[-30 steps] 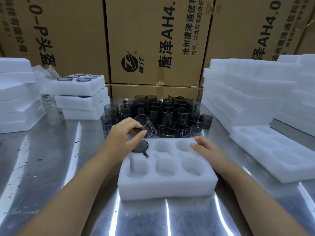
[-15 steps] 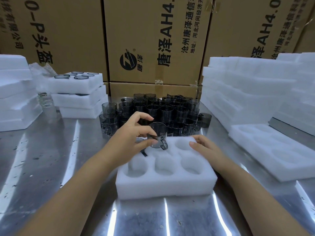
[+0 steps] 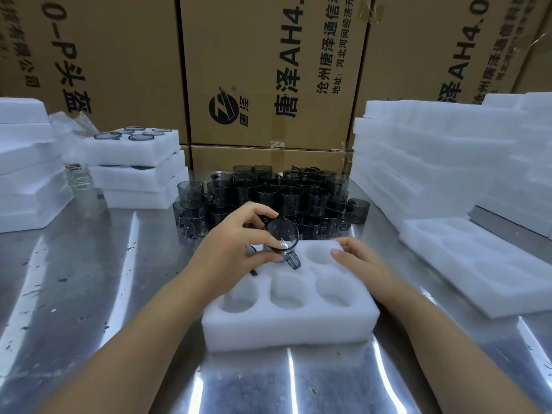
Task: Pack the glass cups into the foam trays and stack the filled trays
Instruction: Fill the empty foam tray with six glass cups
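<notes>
- Cardboard boxes (image 3: 268, 70) printed with dark lettering wall off the back of the scene
- A shiny metal table (image 3: 74, 279) carries everything in front of them, streaked with glare
- A tall pile of empty foam trays (image 3: 433, 162) stands at the right, with a single empty tray (image 3: 484, 264) lying flat at its foot; more white foam is stacked at the far left (image 3: 24, 162)
- A stack of filled trays (image 3: 134, 168) sits left of centre, dark cup rims showing in its top layer
- A crowd of smoky glass cups (image 3: 268, 192) stands upright behind the working area
- The working foam tray (image 3: 286, 324) lies in front of the person, its three near pockets empty
- The left forearm reaches in from the lower left, wrist bent; the left hand (image 3: 236, 249) pinches a glass cup (image 3: 282, 237) between thumb and fingertips, tilted with its mouth toward the camera and handle hanging low (over the middle pocket of the far row)
- The right hand (image 3: 355, 258) lies flat and relaxed on the tray's far right corner, fingers extended leftward, gripping nothing
- A dark cup edge (image 3: 253, 265) peeks from the far left pocket, mostly hidden by the left hand
</notes>
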